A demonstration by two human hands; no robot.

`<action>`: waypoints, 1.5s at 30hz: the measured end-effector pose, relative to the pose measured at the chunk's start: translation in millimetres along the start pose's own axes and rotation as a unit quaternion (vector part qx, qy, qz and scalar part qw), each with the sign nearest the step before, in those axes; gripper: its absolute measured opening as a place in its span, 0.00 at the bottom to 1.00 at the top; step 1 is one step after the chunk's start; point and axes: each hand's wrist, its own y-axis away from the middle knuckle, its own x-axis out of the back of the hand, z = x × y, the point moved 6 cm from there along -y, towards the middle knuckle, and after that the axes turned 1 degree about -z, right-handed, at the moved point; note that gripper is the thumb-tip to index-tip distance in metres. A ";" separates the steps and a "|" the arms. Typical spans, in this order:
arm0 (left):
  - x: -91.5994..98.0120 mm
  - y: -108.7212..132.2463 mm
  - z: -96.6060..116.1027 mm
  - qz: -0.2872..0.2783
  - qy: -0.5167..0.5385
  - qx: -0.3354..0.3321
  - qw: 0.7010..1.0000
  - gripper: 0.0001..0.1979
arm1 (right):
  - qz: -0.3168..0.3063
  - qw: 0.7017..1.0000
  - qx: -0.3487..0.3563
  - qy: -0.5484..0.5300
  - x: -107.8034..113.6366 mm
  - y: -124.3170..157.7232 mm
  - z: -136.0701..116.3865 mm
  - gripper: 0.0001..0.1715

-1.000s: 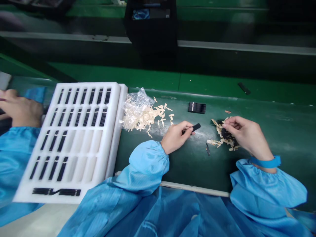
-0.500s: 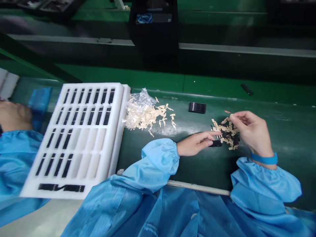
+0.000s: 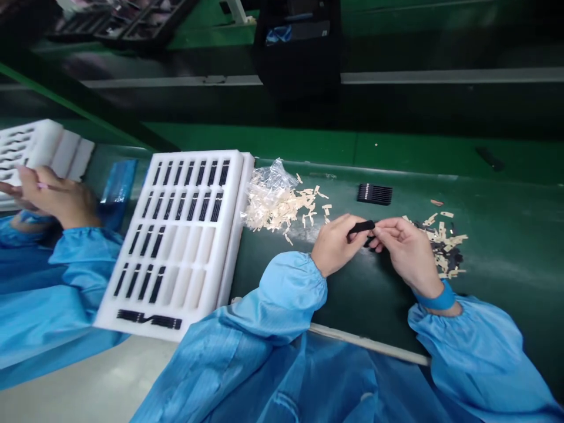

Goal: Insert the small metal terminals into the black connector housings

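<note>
My left hand (image 3: 337, 242) is closed around a flat black strip (image 3: 363, 227), which points to the right above the green table. My right hand (image 3: 408, 251) meets it there, thumb and forefinger pinched at the strip's right end. Whatever is between those right fingertips is too small to make out. Some black shows under the fingers as well. To the right of my right hand lies a loose pile of small beige tabs and dark bits (image 3: 447, 249). Beyond both hands, a row of black strips (image 3: 374, 194) lies side by side on the table.
At the left stands a white foam tray (image 3: 189, 234) with black strips in many of its slots. Beside it is a clear plastic bag (image 3: 277, 175) with spilled beige tabs (image 3: 275, 208). A co-worker's hand (image 3: 66, 197) is at far left. A dark strip (image 3: 489, 158) lies at the back right.
My left hand has lifted a black strip off the table. My right hand has left the pile and come leftward to meet it. The view has shifted, showing more of the co-worker's hands.
</note>
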 end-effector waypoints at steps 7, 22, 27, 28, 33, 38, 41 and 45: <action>-6.5 1.7 -2.0 -0.005 -0.058 0.005 0.998 0.10 | -0.014 1.000 0.013 -0.019 0.1 2.8 -0.6 0.22; -5.7 1.5 -8.1 -0.007 0.029 0.033 0.999 0.07 | -0.009 0.999 0.049 0.020 -2.7 8.8 -9.6 0.19; -5.4 -4.2 -23.2 -0.008 0.116 0.094 0.989 0.05 | -0.012 0.996 0.068 0.056 -1.3 9.4 -10.9 0.18; -0.2 -6.7 -25.9 0.006 0.117 0.101 0.988 0.05 | -0.005 0.996 0.067 0.057 0.2 8.8 -10.8 0.18; 47.5 -12.5 -31.4 0.160 -0.057 0.129 0.977 0.08 | 0.027 0.996 0.061 0.055 5.6 5.4 -11.9 0.18; 47.4 -12.0 -18.7 0.116 -0.132 0.071 0.982 0.06 | 0.014 0.996 0.057 0.061 3.3 5.4 -10.2 0.19; 28.2 -11.8 -16.4 0.022 -0.016 0.064 0.998 0.15 | 0.000 0.994 0.068 0.080 3.0 6.7 -8.4 0.17; 8.9 -10.7 -12.2 -0.071 0.113 0.045 0.990 0.11 | -0.019 0.987 0.103 0.123 2.0 8.1 -9.6 0.12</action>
